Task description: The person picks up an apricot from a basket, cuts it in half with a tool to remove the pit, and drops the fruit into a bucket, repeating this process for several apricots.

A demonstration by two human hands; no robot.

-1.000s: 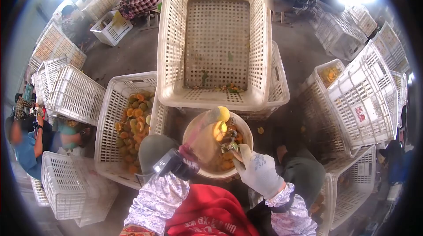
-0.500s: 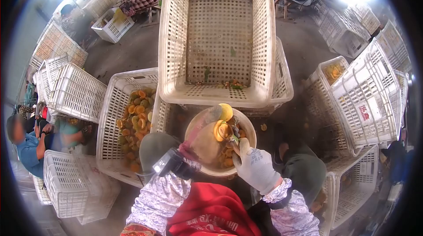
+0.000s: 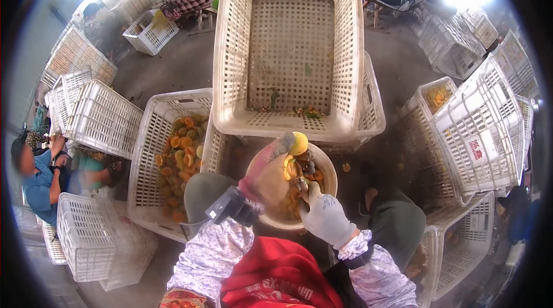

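Observation:
Over a round basin (image 3: 329, 172), my left hand (image 3: 281, 145) is closed round a yellow-skinned fruit (image 3: 299, 143), its glove and pinkish cuff blurred against the basin. An opened piece of orange-fleshed fruit (image 3: 290, 167) hangs just below that hand. My right hand (image 3: 326, 219), in a white glove, grips a small metal tool (image 3: 302, 184) whose tip is right at the cut fruit. More cut fruit pieces (image 3: 292, 207) lie in the basin beneath.
A large white crate (image 3: 230, 49) with scraps on its floor stands ahead, on another crate. To the left, a crate (image 3: 147, 147) holds many halved fruits. Stacked crates (image 3: 478, 135) rise on the right. A person (image 3: 41, 172) sits at far left.
My right hand and the tool have shifted slightly left and down. The opened fruit looks narrower and turned. The person at left has raised an arm.

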